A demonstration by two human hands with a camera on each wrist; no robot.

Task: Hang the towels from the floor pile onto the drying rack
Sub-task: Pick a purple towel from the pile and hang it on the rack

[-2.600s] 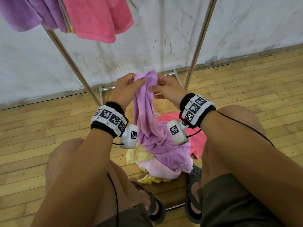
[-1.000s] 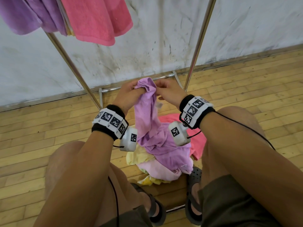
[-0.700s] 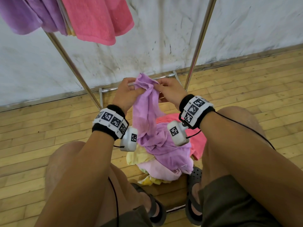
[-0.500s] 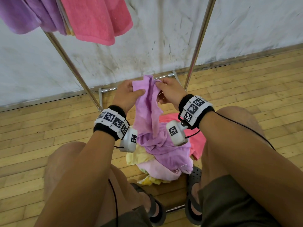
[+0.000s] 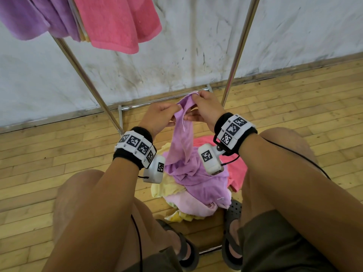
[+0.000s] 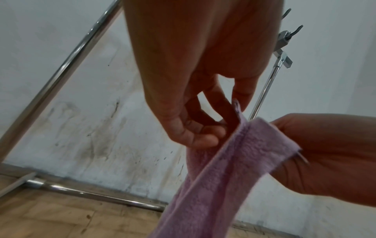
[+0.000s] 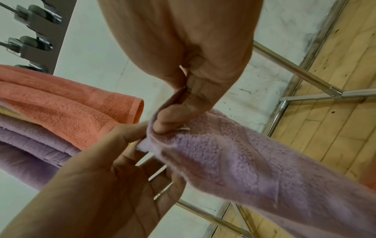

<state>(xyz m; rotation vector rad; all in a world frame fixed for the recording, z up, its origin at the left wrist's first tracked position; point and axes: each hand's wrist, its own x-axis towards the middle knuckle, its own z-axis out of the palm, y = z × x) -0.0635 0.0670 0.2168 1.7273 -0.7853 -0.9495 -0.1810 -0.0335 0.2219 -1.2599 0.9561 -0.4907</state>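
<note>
Indoors, over wooden floor by scuffed white wall, both hands' fingers pinch lilac towel.

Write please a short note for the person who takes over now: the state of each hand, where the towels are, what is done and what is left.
Left hand: pinches the top edge of the purple towel.
Right hand: grips the same edge beside it, fingers curled round the cloth.
Purple towel: lifted at its top, lower part resting on the floor pile.
Done: a pink towel and a purple one hang on the drying rack.
Left: hang this towel, then the yellow, pale pink and pink ones in the pile.
</note>
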